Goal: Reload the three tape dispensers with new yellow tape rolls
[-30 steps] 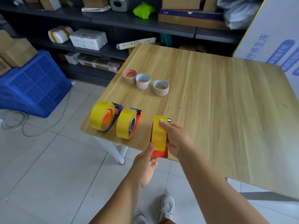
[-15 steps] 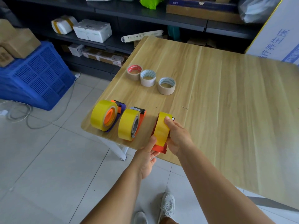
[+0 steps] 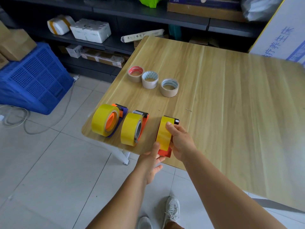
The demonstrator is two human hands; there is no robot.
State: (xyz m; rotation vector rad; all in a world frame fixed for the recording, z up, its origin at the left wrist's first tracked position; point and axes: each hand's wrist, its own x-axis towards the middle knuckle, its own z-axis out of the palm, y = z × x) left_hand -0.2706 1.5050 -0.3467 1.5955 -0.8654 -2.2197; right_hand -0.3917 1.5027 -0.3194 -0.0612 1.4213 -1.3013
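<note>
Two loaded dispensers [image 3: 105,120] [image 3: 132,128] sit near the table [image 3: 231,113] edge. I see my left hand [image 3: 151,164] thumb-bracing, my right hand [image 3: 180,141] gripping the third dispenser [image 3: 165,138], which overhangs; letting go carelessly could tip it off.

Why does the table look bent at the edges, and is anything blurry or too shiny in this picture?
Head view: the wide-angle lens curves the table and its edges; soft daylight, only faint shadows under the yellow rolls; a mild sheen on the roll held by the right hand with the left hand at its base; the frame is sharp, with slight softness towards the corners.
</note>
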